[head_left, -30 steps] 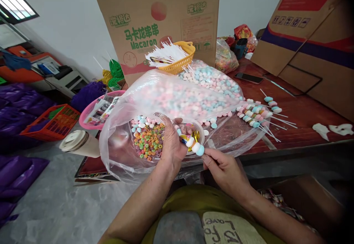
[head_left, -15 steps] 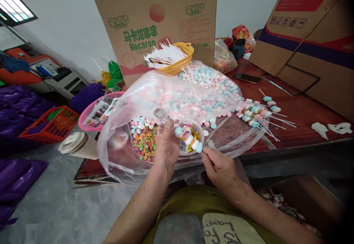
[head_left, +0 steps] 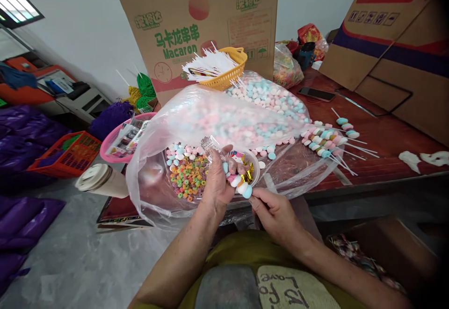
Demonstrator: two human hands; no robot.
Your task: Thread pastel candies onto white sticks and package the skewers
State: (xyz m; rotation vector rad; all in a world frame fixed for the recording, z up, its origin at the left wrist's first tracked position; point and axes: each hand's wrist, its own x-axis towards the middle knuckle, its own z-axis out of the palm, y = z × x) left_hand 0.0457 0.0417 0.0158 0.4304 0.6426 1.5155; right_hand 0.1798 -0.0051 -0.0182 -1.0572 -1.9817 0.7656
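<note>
My left hand (head_left: 218, 178) is closed round a clear printed bag (head_left: 210, 144), its fingers curled over the upper part of a marshmallow skewer (head_left: 242, 186). Whether the skewer's top lies inside the bag is hard to make out. Blue, white and pink marshmallows show on the skewer. The lower end of its stick is pinched between the thumb and finger of my right hand (head_left: 275, 213). Just behind my hands stands a white bowl (head_left: 257, 171) with gold twist ties (head_left: 248, 172). Colourful cereal rings (head_left: 187, 176) lie left of my left hand.
A large plastic bag of marshmallows (head_left: 224, 112) covers the table's middle, a yellow basket of white sticks (head_left: 224, 77) on top. Finished skewers (head_left: 322, 140) lie to the right, near a phone (head_left: 316, 94). A lidded cup (head_left: 101, 180) and pink basket (head_left: 114, 138) are left.
My left hand's fingers have curled forward over the skewer and the bag. The skewer and my right hand have shifted slightly left and down, and the view has tilted a little.
</note>
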